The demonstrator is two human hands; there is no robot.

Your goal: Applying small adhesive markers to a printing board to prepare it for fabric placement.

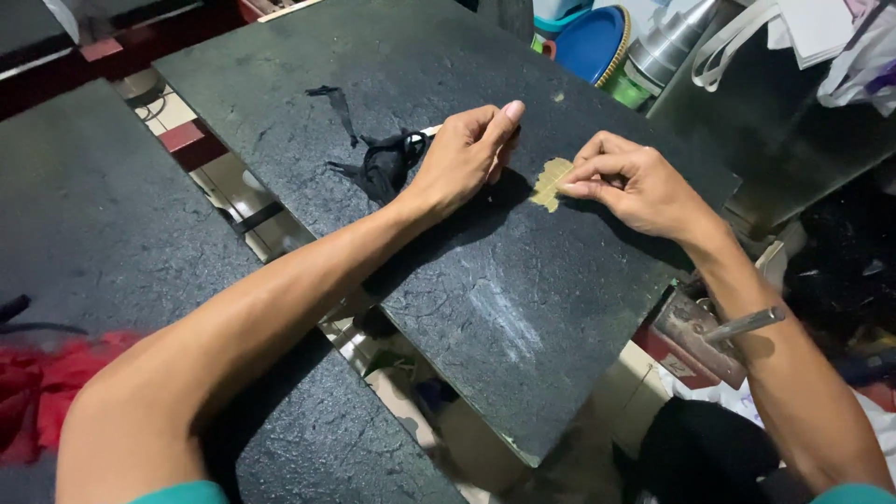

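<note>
Up close: right hand [627, 182], fingers curled, thumb and forefinger pinching the edge of a small gold patch [551, 183] that lies flat on a dark board [504, 280]. Left hand [467, 154] just beside it, loosely curled, fingertips down on the board near the patch's left side, thumb raised. Cannot tell whether the left fingers grip anything; a pale strip shows at its wrist side and its near end is hidden under the hand.

Patch sits near the far right part of the board, between the two hands. A smaller gold speck [557, 96] lies farther back on the same surface.

Left of the left hand: a bunched scrap of black cloth [383, 166], touching the board, with a thin black shred [336, 103] well behind it. Board surface is scuffed, with a whitish smear [504, 317] toward the near corner.

A second dark board [103, 215] lies to the left, apart from the first by a gap. Red cloth [47, 392] rests at its near left edge.

Far right: blue bowl [588, 42], a metal cylinder [667, 47], white straps [737, 42]. A metal rod [747, 324] sticks out below the right forearm.
</note>
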